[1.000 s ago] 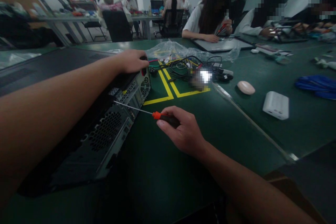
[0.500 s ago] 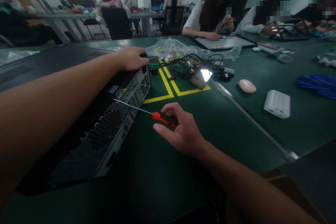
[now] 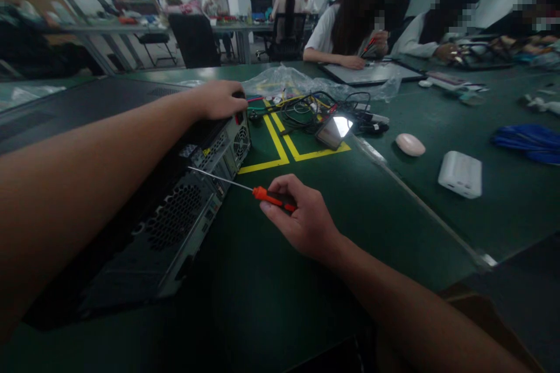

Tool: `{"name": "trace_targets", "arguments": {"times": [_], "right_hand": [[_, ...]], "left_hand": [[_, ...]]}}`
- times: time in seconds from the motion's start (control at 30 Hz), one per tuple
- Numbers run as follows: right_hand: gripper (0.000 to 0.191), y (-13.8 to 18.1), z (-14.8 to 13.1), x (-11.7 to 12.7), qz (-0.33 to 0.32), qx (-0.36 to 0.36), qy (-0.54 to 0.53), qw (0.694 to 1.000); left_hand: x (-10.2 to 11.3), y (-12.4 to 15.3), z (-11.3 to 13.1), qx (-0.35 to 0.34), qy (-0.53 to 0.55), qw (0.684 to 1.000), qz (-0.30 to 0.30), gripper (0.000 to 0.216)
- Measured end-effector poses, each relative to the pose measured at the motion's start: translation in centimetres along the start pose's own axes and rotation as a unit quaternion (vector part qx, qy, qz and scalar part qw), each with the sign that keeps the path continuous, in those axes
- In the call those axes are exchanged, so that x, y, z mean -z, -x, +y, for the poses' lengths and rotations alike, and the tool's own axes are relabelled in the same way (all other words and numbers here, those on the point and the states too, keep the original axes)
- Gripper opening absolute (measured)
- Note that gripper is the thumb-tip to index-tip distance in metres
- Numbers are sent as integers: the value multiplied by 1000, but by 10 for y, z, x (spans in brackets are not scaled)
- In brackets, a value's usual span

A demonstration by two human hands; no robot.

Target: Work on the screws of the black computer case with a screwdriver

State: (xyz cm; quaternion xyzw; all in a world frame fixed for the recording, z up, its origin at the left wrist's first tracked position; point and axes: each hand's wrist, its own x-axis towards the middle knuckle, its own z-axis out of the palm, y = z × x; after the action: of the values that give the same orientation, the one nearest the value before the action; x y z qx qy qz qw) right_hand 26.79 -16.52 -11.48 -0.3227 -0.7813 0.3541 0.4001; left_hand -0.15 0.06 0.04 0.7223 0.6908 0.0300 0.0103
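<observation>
A black desktop computer case (image 3: 131, 186) lies on its side on the green table (image 3: 306, 303), its perforated rear panel facing me. My left hand (image 3: 221, 99) rests closed over the case's far top corner, gripping it. My right hand (image 3: 301, 218) is wrapped round the red and black handle of a screwdriver (image 3: 262, 192). The thin metal shaft points left, and its tip touches the rear panel near the ports.
Yellow tape lines (image 3: 280, 145), a tangle of cables (image 3: 310, 111), a phone (image 3: 335, 128) and a clear plastic bag (image 3: 284, 78) lie beyond the case. A pink oval object (image 3: 410, 144), a white box (image 3: 460, 173) and blue cloth (image 3: 529, 143) sit at right. Other people work at the far side.
My right hand's fingers loosened on the screwdriver handle half a second ago and have closed round it again. The left hand and the case have stayed put.
</observation>
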Motion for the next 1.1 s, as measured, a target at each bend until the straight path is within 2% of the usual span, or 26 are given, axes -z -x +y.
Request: {"name": "trace_targets", "arguments": {"times": [0.57,0.8,1.1], "right_hand": [[12,-1,1,2,14,21,8,1000],[18,-2,0,3,12,27,10,1000],[24,2,-1,-1,-28,-15,-10,999]], "left_hand": [[-7,-7,-3,-3,-2,1000,19,75],[-5,-6,-3,-2,-10,1000,18,77],[-10,-10,-5,0,9,1000,25,78]]}}
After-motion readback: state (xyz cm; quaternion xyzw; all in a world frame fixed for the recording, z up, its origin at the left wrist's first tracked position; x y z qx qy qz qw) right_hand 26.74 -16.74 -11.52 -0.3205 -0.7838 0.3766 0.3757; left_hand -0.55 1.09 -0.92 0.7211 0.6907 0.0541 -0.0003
